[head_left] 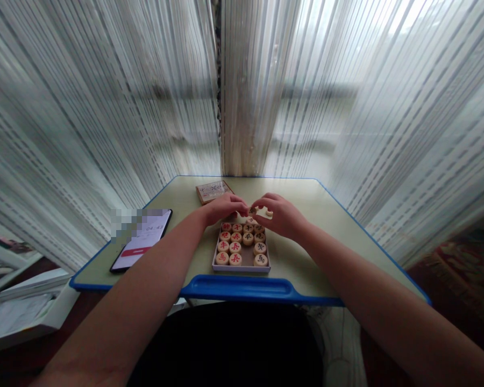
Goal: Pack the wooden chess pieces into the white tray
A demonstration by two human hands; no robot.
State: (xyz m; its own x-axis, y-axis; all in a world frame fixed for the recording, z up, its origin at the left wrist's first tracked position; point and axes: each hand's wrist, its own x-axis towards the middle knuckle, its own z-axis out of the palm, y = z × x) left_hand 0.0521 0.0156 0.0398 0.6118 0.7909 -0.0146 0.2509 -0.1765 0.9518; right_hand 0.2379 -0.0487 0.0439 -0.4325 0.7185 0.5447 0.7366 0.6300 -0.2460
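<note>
A shallow box (248, 255) of round wooden Chinese chess pieces lies near the front of the table, characters facing up. Red-marked pieces (235, 248) fill its left columns, black-marked ones (260, 248) its right; bare floor shows in the third column. Just beyond the box, my right hand (281, 216) curls thumb and forefinger round a dark-marked chess piece (253, 210). Opposite it, the fingers of my left hand (226, 208) are bent and pressed together; what they hold, if anything, is hidden. One loose piece (269, 213) lies by my right fingers, partly covered.
A printed box lid (213, 191) lies behind my left hand. On the left, a phone (145, 244) rests on the table (326, 269). The blue edge has a tray groove (240, 287) in front of the box. Striped curtains (250, 107) hang behind the table.
</note>
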